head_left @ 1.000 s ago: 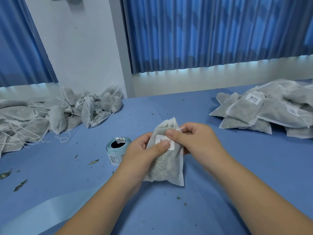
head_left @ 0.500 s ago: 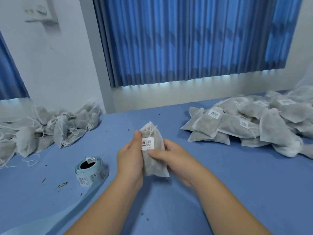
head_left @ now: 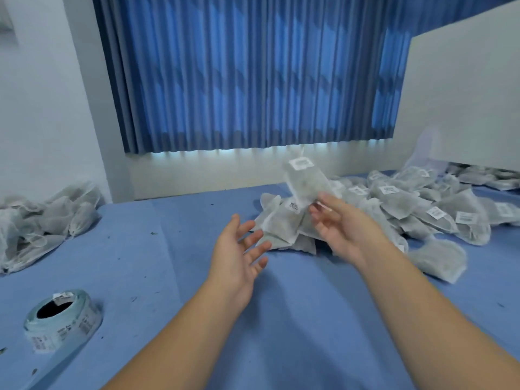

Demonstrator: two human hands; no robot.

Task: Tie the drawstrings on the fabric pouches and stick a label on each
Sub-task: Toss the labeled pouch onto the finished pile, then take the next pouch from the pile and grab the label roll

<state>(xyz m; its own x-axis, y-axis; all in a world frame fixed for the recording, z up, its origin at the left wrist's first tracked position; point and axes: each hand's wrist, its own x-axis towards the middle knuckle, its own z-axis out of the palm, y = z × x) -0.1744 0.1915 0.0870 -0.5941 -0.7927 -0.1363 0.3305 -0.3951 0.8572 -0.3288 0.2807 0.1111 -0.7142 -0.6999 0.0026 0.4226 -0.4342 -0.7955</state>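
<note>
Pouch (head_left: 305,182) aloft, blurry, at fingertips of open right hand (head_left: 343,232); left hand (head_left: 239,257) open, palm up

- Left hand (head_left: 239,256): palm turned up and inward, fingers spread and relaxed, holding nothing.
- Right hand (head_left: 342,228): set higher and further forward than the left, palm facing left, fingers loosely extended, tips blurred.
- Forearms (head_left: 168,333): both bare, reaching forward from the lower edge and angled toward each other.

Curtain (head_left: 253,74): blue, pleated, beyond the fingers (head_left: 332,205)
Wall (head_left: 42,108): white, left of them
Light (head_left: 253,151): glow under hem
Table (head_left: 281,319): blue cloth, beneath them
Panel (head_left: 464,94): white, right
</note>
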